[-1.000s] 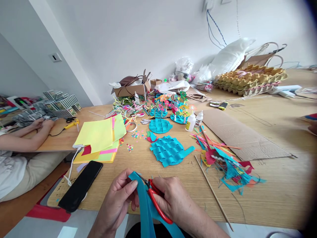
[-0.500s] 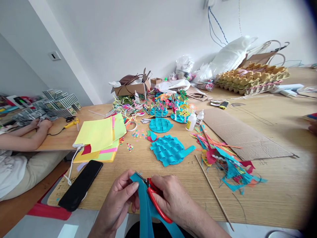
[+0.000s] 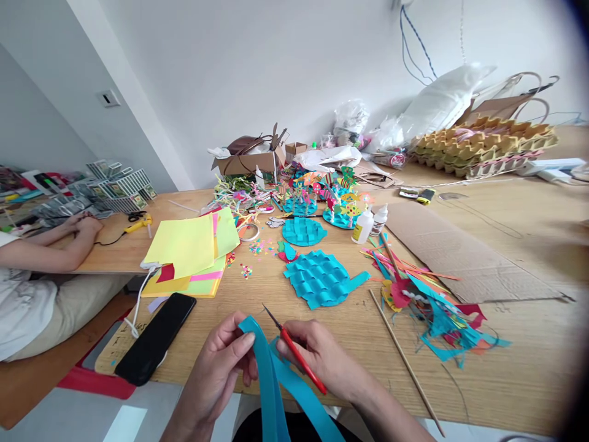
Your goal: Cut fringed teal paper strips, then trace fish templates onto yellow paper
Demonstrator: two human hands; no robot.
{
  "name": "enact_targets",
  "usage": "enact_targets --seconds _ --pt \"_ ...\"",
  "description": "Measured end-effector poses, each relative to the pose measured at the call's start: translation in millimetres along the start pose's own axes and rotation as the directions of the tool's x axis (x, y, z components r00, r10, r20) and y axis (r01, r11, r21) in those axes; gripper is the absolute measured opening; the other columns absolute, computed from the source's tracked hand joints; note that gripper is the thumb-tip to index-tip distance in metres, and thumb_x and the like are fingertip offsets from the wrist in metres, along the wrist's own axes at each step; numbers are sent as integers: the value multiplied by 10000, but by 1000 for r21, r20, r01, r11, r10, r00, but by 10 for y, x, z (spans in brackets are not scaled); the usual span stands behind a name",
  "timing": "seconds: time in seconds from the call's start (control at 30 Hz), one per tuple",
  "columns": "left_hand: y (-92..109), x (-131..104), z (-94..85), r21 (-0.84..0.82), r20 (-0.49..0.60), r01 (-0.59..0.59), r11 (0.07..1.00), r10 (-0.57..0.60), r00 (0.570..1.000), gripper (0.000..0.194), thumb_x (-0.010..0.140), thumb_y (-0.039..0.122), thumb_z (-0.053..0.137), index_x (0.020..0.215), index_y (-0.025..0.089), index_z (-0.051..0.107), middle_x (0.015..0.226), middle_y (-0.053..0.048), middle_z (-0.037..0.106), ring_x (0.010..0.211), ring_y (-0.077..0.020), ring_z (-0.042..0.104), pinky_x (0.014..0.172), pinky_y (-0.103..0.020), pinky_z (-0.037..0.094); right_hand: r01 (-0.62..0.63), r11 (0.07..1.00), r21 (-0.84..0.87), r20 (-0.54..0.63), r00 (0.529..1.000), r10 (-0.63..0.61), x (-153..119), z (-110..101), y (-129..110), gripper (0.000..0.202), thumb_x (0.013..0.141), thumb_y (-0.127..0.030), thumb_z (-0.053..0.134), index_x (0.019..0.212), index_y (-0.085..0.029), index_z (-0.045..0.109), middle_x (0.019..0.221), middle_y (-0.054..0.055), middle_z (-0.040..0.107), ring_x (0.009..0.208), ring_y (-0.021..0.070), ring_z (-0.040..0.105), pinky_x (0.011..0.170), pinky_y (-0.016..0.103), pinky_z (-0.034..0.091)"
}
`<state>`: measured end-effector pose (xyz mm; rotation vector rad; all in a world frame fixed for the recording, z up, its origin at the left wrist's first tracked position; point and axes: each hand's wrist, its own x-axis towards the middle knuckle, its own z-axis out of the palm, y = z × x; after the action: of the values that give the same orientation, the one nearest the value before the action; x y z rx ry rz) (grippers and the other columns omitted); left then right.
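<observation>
We had blue strips [image 3: 264,380] pinched narrowly in the grip of our left hand [image 3: 226,353], their top end under the thumb and their lengths hanging past the near edge of the counter [image 3: 257,298]. The grip of our right hand [image 3: 324,356] was closed around red-handled scissors [image 3: 300,357], tip just right of the strips' top. Farther off lay a woven blue piece [image 3: 317,279]; right, a thin stick [image 3: 405,361] and colourful scraps [image 3: 444,322]; left, a black phone [image 3: 156,337].
</observation>
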<state>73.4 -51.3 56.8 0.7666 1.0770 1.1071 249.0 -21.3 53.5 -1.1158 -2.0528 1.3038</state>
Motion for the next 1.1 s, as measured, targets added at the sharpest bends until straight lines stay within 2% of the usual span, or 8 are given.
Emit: enact_targets --seconds 0.1,0.23,0.4,0.57,0.73,0.97,1.1 --pt "6 16 0 23 6 -35 999 35 999 206 696 329 678 724 173 547 492 54 534 399 -79 504 360 -149 349 29 999 21 12 1000 -29 -3 -10 -14 384 856 -467 411 604 -180 366 547 -64 343 513 73 315 454 191 227" --pt "19 16 8 31 28 -68 997 67 997 186 710 312 670 757 167 563 488 53 538 390 -71 493 353 -142 346 67 993 -93 -16 998 -69 -27 -9 -54 331 843 -425 460 633 -183 377 561 -62 386 513 73 341 469 193 236" --pt "67 -17 -5 -11 34 -22 1000 22 999 182 709 306 673 740 176 551 499 55 549 396 -67 499 361 -136 357 100 980 -172 -4 995 -102 -38 -28 -58 299 873 -376 403 645 -183 391 568 -52 411 506 72 347 467 199 225" --pt "62 -17 -7 -73 52 -32 997 36 998 175 702 288 683 751 184 552 485 68 537 369 -59 489 334 -125 337 96 968 -233 -40 993 -108 -16 -16 -72 296 860 -365 420 631 -180 393 542 -49 418 487 69 333 460 206 201" --pt "23 2 11 -54 73 -28 998 32 997 146 726 274 664 757 181 556 494 62 547 379 -63 497 341 -129 355 113 960 -257 -44 991 -128 -6 -8 -131 271 859 -321 407 629 -180 393 529 -47 424 473 68 338 466 210 196" --pt "16 -7 49 -39 81 -41 998 44 996 130 729 258 662 741 174 564 507 58 544 385 -61 490 349 -137 372 104 959 -266 -76 989 -128 -31 26 -126 272 848 -343 421 630 -183 390 548 -30 467 485 76 370 480 213 203" --pt "-6 8 46 -52 66 -30 998 33 997 141 719 264 671 759 178 566 520 59 547 386 -61 488 356 -144 380 101 962 -252 -104 986 -131 -33 46 -97 274 837 -333 439 615 -185 377 531 -38 433 472 74 340 472 216 191"
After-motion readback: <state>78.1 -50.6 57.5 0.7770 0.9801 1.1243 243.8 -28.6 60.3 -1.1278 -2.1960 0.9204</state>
